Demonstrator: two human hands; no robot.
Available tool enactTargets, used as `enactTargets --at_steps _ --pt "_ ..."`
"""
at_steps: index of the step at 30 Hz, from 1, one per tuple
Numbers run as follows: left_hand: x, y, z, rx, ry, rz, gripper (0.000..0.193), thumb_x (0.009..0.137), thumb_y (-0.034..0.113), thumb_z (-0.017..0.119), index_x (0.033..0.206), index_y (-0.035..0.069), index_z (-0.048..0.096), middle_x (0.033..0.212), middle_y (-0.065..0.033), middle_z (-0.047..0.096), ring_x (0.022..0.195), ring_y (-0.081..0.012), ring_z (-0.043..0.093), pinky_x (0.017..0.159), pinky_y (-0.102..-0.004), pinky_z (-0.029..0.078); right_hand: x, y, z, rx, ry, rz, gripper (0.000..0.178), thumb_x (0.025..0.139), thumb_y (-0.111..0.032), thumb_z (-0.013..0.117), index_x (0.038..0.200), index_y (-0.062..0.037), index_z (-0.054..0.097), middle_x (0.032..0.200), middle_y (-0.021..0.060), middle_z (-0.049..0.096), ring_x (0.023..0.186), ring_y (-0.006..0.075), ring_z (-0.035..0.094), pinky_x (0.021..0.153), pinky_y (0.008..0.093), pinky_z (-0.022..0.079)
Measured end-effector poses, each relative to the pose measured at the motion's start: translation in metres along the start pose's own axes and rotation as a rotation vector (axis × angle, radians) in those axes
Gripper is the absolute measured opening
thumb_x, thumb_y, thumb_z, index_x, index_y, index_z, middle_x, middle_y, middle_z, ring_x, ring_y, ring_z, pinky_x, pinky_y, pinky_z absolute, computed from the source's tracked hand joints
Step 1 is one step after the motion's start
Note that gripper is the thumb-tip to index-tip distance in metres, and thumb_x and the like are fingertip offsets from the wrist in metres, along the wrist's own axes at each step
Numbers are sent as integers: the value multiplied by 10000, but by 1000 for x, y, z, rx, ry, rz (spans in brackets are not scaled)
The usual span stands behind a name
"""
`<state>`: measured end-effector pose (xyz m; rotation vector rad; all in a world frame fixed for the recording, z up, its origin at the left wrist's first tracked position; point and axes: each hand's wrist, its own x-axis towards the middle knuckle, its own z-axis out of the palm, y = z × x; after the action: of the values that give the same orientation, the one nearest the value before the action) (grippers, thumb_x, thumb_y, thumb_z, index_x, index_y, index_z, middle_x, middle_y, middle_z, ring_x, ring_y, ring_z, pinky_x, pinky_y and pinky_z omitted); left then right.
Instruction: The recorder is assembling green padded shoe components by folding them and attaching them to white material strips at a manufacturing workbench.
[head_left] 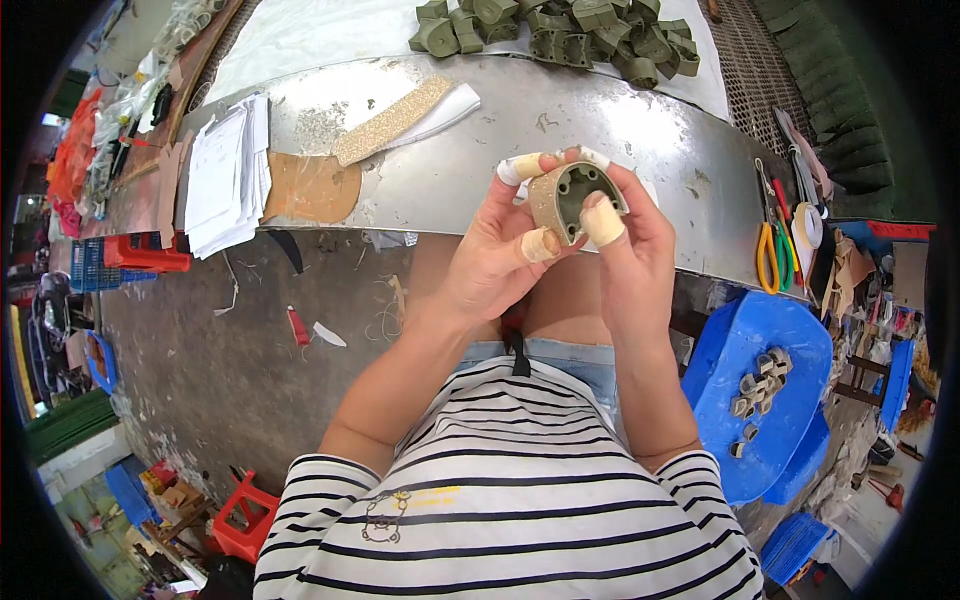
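Above the near edge of the metal table, both my hands hold one shoe heel. It is a hollow, D-shaped olive-green block with small round holes inside, and gold glitter material covers its outer side. My left hand grips it from the left, fingers curled behind and thumb low on its edge. My right hand closes on the right side, with the thumb pressed at the open face. Pale tape wraps several fingertips and both thumbs. Beyond the hands, a gold glitter strip with white backing lies on the metal table.
Many bare olive heels are piled on a white sheet at the back. Papers and a brown sheet lie left. Scissors hang at the right edge. Below right, a blue basin contains covered heels. A red stool stands lower left.
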<state>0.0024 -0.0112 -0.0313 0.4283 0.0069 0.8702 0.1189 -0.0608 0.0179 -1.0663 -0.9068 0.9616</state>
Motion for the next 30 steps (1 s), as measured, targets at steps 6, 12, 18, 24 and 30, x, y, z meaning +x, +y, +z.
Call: enactTargets --at_steps 6,12,18,24,30 --pt "-2 2 0 52 1 -53 604 771 52 714 1289 206 444 1358 -16 404 1266 -199 412 1034 -376 421 -3 5 2 31 17 -66 306 905 -121 564 1168 36 562 1145 84 568 1059 163 534 915 277 414" --pt "-1 5 -1 50 -18 -45 628 758 55 732 1292 204 436 1329 -39 423 1205 -204 472 943 -339 492 6 8 -11 321 -77 63 276 953 -145 493 1135 49 564 1172 101 596 1038 147 536 914 280 410" --pt "3 2 4 163 57 -1 665 751 68 744 1311 170 400 1320 -39 431 1182 -206 488 942 -362 483 5 10 2 -30 38 -115 363 898 -131 568 1200 61 506 1103 65 560 1016 144 520 894 267 408" --pt "8 1 6 315 78 128 617 769 -21 695 1303 108 413 1261 -84 485 1161 -196 488 962 -339 450 -3 -2 11 48 8 9 532 837 -154 644 1292 33 439 1136 67 556 1028 154 531 908 281 409" --pt "8 12 6 291 27 91 557 822 83 679 1303 79 398 1246 -98 500 1067 -197 564 822 -299 539 5 4 4 294 -23 100 546 845 -190 648 1305 22 446 1211 85 549 1136 164 504 975 310 386"
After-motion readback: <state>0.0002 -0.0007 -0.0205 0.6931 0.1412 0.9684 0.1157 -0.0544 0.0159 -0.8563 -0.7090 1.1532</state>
